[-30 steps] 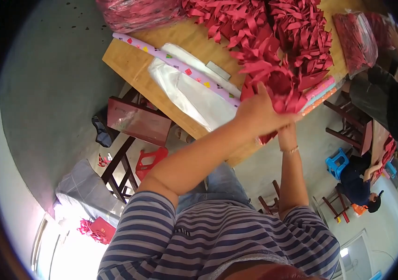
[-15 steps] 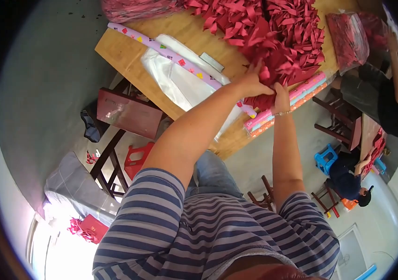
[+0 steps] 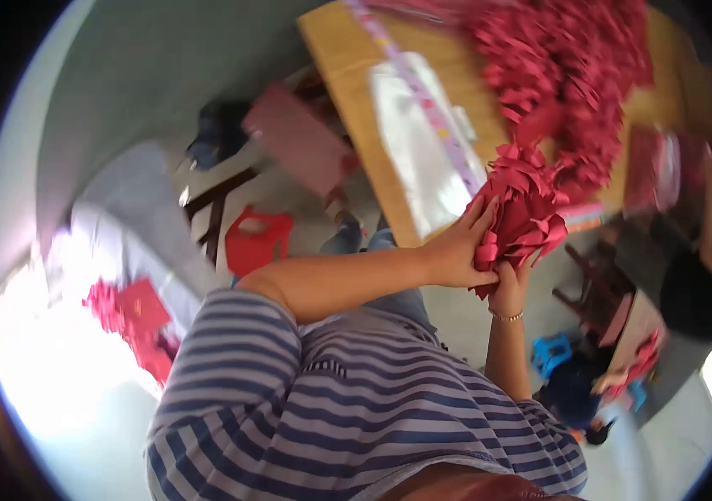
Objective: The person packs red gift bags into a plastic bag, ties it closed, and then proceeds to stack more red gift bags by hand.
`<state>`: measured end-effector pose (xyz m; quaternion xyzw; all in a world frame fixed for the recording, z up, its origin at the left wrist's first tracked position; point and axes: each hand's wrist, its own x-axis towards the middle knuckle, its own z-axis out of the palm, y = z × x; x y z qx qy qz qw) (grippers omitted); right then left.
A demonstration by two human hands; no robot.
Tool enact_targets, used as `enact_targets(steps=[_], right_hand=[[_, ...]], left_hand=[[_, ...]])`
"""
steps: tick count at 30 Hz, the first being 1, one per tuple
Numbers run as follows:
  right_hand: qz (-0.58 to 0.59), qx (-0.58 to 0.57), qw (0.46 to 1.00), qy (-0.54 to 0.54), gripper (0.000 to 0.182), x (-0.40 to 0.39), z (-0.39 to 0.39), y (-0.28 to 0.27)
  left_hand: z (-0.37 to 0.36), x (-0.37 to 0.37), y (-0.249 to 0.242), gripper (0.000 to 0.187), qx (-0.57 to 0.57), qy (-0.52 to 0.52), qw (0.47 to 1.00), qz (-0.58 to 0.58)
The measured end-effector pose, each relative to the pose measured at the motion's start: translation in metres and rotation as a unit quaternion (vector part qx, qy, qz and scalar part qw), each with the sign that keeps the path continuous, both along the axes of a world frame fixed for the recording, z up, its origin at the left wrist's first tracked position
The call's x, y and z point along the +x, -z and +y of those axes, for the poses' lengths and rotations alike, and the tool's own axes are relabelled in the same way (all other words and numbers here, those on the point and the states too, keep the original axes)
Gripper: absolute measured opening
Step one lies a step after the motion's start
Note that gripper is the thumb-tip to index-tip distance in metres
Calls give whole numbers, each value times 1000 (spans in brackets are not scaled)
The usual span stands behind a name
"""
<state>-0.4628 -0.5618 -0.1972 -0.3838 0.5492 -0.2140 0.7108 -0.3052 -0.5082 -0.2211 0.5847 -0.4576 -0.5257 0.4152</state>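
Both hands clutch a bundle of red paper strips at the near edge of the wooden surface.

From the left: grey floor lies open, with a red stool (image 3: 260, 242) near the surface's (image 3: 348, 75) corner. A clear plastic sheet (image 3: 410, 150) and a patterned roll (image 3: 423, 100) lie along the surface. The left hand (image 3: 456, 250) presses flat against the bundle (image 3: 523, 213), its grip grasping the strips; the right hand (image 3: 508, 284) closes on them from below. A big heap of red strips (image 3: 573, 75) crowds the surface behind. Another seated person (image 3: 698, 292) and a blue stool (image 3: 550, 355) hem in the right side.
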Motion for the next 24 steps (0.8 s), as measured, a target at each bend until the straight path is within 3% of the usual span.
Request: enact_targets(steps=[4, 6, 9, 11, 14, 16, 18, 20, 21, 24], right_hand=[[-71, -35, 987, -136, 79, 8, -25, -16], [-114, -5, 959, -260, 70, 32, -58, -62], [-180, -19, 914, -364, 42, 48, -89, -84], [-203, -74, 864, -455, 46, 69, -107, -123], [-223, -233, 748, -580, 57, 97, -129, -182], [-233, -284, 645, -670, 88, 148, -54, -235], [-292, -359, 557, -689, 104, 173, -2, -269], [-290, -338, 494, -747, 112, 193, 50, -285], [-273, -323, 470, -775, 112, 200, 75, -289], [-167, -260, 377, -873, 114, 223, 138, -278]], left_hand=[[15, 5, -68, 133, 68, -103, 991, -53], [9, 2, -108, 131, 118, -160, 979, -34], [9, -15, -139, 130, 36, -290, 938, -187], [3, -22, -183, 124, 2, -376, 894, -243], [4, -51, -247, 121, -8, -501, 847, -178], [81, -39, -273, 110, -59, -576, 810, -92], [117, -50, -294, 87, -88, -634, 764, -86], [163, -59, -304, 59, -59, -672, 719, -169], [169, -63, -313, 45, -74, -745, 653, -114], [217, -59, -310, 46, -7, -813, 582, -29]])
